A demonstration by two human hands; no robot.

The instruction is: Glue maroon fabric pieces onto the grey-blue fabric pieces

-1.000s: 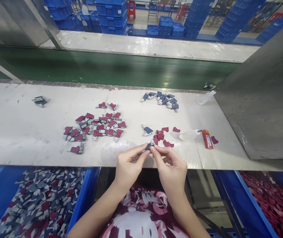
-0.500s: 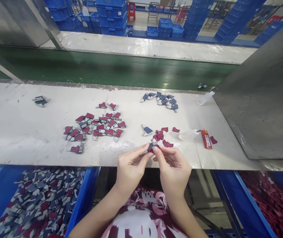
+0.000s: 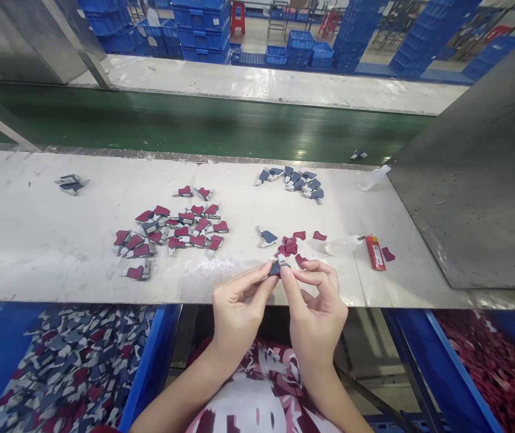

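Between my fingertips, over the bench's front edge, is a small dark-blue and grey plastic part [image 3: 275, 267] with a sliver of red at its underside. My left hand [image 3: 242, 300] pinches its left end. The thumb and index finger of my right hand [image 3: 316, 300] close on its right side. Just beyond lie several loose red pieces [image 3: 290, 245], partly behind my fingers. One blue-and-grey part [image 3: 267, 236] rests to their left. Farther left spreads a group of red-faced grey parts [image 3: 183, 230], and a cluster of blue-and-grey parts [image 3: 302, 181] sits toward the back.
A red lighter [image 3: 375, 252] and a clear squeeze bottle [image 3: 344, 245] lie at right, another bottle [image 3: 373, 178] behind. A green conveyor belt [image 3: 221, 129] runs past the bench, carrying one part [image 3: 359, 154]. Blue bins [image 3: 147, 367] of parts flank me. A metal panel [image 3: 478, 180] stands right.
My right fingers have shifted on the part, the index finger now more raised and bent. The part has tilted slightly. On the belt, the lone part has moved a little left.
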